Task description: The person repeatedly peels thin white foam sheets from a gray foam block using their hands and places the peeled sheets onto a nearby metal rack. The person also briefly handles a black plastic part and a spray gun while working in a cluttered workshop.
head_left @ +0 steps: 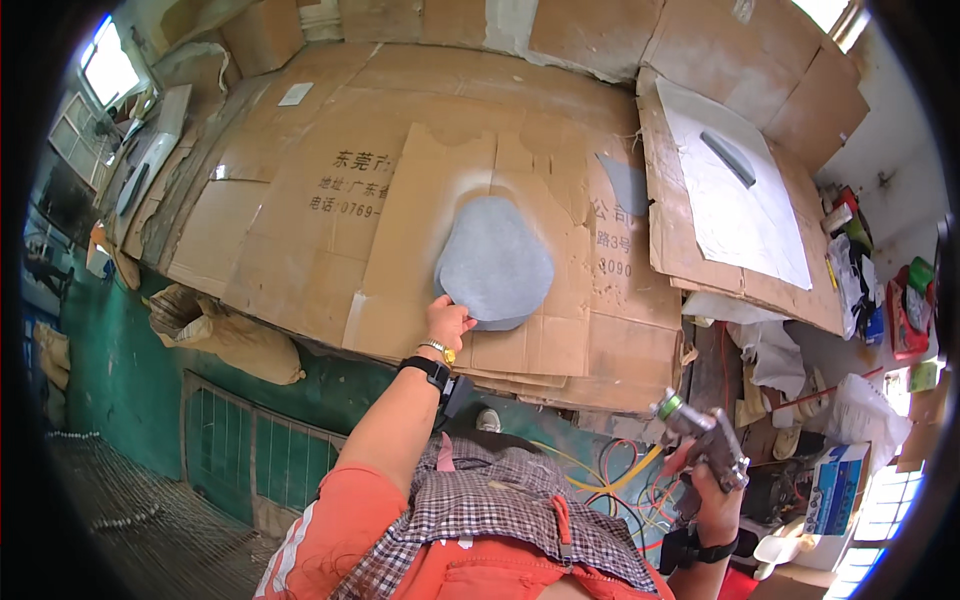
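Observation:
A grey foam-like pad (497,262) with a rounded, uneven outline lies on a cardboard sheet (400,250) on the cardboard-covered table. At its lower left edge, my left hand (449,322) pinches the rim between thumb and fingers. My right hand (715,485) is wrapped round a metal spray gun (705,432) off the table's front right, its green-ringed nozzle end pointing up and left. A yellow hose (625,474) runs near the gun. Pale overspray marks the cardboard around the pad's top.
To the right, a raised cardboard panel with white paper (735,190) bears a dark grey strip (728,158). A grey triangular scrap (624,185) lies beside it. Upright cardboard walls (590,38) close off the back. A brown sack (230,335) hangs at the front left; bags and tangled hoses crowd the right.

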Tool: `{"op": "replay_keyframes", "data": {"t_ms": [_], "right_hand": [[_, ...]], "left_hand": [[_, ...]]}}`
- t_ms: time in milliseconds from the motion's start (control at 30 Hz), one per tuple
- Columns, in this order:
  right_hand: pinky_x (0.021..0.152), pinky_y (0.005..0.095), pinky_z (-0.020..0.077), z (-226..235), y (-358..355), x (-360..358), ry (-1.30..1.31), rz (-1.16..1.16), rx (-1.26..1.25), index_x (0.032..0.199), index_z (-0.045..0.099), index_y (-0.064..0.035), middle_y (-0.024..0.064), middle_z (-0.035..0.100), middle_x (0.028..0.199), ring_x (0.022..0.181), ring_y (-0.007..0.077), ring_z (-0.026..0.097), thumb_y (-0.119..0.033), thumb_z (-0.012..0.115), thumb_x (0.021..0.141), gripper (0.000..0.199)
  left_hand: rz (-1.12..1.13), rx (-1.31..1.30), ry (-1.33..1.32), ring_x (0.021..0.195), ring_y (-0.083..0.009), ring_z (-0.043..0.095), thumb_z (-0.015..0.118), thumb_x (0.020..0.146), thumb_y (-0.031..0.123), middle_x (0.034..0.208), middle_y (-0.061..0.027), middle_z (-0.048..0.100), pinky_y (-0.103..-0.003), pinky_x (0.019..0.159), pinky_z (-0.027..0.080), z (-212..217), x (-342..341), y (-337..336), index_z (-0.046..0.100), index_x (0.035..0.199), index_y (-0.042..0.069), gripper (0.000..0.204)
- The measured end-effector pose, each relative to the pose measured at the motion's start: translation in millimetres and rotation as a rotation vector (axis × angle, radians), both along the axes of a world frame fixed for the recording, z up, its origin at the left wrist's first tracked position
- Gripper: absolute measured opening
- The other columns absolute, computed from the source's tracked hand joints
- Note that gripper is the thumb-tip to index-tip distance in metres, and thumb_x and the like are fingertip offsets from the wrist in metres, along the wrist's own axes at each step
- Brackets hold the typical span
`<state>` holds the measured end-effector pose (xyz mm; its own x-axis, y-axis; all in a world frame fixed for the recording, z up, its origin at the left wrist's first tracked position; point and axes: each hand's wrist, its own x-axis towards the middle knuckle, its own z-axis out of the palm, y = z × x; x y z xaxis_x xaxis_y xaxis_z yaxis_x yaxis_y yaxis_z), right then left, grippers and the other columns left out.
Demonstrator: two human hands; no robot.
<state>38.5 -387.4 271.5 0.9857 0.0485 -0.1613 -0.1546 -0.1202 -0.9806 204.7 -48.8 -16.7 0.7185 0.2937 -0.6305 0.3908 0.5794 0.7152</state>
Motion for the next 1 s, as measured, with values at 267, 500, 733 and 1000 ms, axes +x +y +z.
{"op": "replay_keyframes", "data": {"t_ms": [267, 500, 733, 1000], "right_hand": [[0.079, 0.0355, 0.0470, -17, -8, 13, -0.028, 0.073, -0.042, 0.126, 0.042, 0.0043, 0.0125, 0.062, 0.090, 0.084, 0.0209, 0.061, -0.047, 0.068, 0.078, 0.075], [0.074, 0.0324, 0.0464, 0, -12, 11, -0.006, 0.105, -0.014, 0.129, 0.040, 0.0037, 0.0132, 0.062, 0.091, 0.079, 0.0195, 0.060, -0.041, 0.070, 0.078, 0.074], [0.068, 0.0310, 0.0469, 15, -3, 0, -0.039, 0.071, -0.010, 0.127, 0.043, 0.0025, 0.0117, 0.062, 0.085, 0.071, 0.0176, 0.060, -0.039, 0.073, 0.075, 0.073], [0.069, 0.0308, 0.0479, 37, 4, -27, 0.041, 0.090, -0.077, 0.127, 0.043, 0.0044, 0.0123, 0.062, 0.086, 0.074, 0.0181, 0.060, -0.026, 0.072, 0.076, 0.066]], "left_hand": [[0.033, -0.027, -0.150, 0.069, -0.0154, 0.056, 0.048, 0.072, -0.010, 0.086, -0.0041, 0.056, -0.031, 0.061, 0.054, 19, -19, -1, 0.053, 0.107, 0.004, 0.037], [0.125, -0.121, -0.475, 0.087, -0.0184, 0.061, 0.049, 0.077, -0.006, 0.101, -0.0060, 0.060, -0.035, 0.079, 0.054, 74, -64, 53, 0.053, 0.113, 0.006, 0.038], [0.350, -0.073, -0.630, 0.096, -0.0193, 0.061, 0.047, 0.080, -0.006, 0.110, -0.0071, 0.059, -0.033, 0.081, 0.054, 128, -114, 122, 0.049, 0.120, 0.004, 0.041], [0.474, -0.038, -0.662, 0.096, -0.0189, 0.059, 0.046, 0.081, -0.007, 0.107, -0.0073, 0.058, -0.034, 0.086, 0.051, 132, -144, 168, 0.048, 0.119, 0.004, 0.040]]}}
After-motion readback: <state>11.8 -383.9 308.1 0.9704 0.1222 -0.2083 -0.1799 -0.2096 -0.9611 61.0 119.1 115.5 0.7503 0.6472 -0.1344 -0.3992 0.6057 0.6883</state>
